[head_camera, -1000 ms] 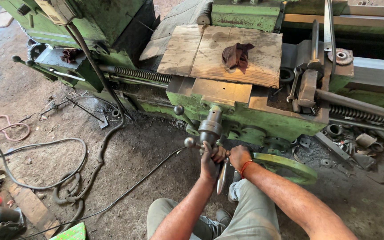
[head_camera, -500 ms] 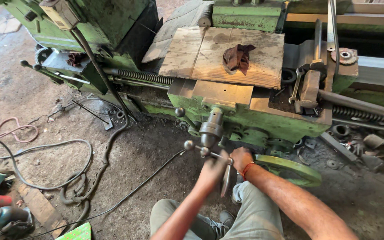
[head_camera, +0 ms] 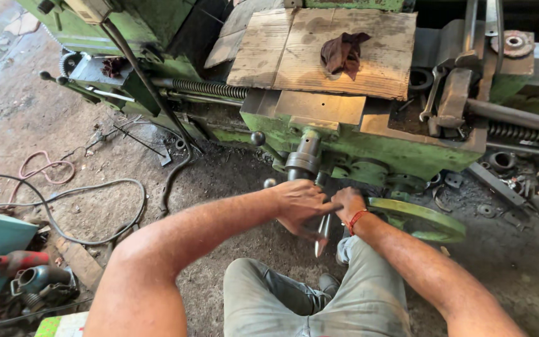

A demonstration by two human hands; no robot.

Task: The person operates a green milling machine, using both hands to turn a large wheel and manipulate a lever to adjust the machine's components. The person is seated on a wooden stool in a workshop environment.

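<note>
The bright steel crank handle [head_camera: 321,234] is found low on the front of the green lathe carriage [head_camera: 369,146], beneath the grey cylindrical hub [head_camera: 304,159]; it is clasped by the left hand [head_camera: 301,203]; the right hand [head_camera: 347,203] is closed just beside it, its hold hidden.

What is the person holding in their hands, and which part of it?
Both the left hand and right hand grip the lathe's metal crank handle near its upper end.
</note>
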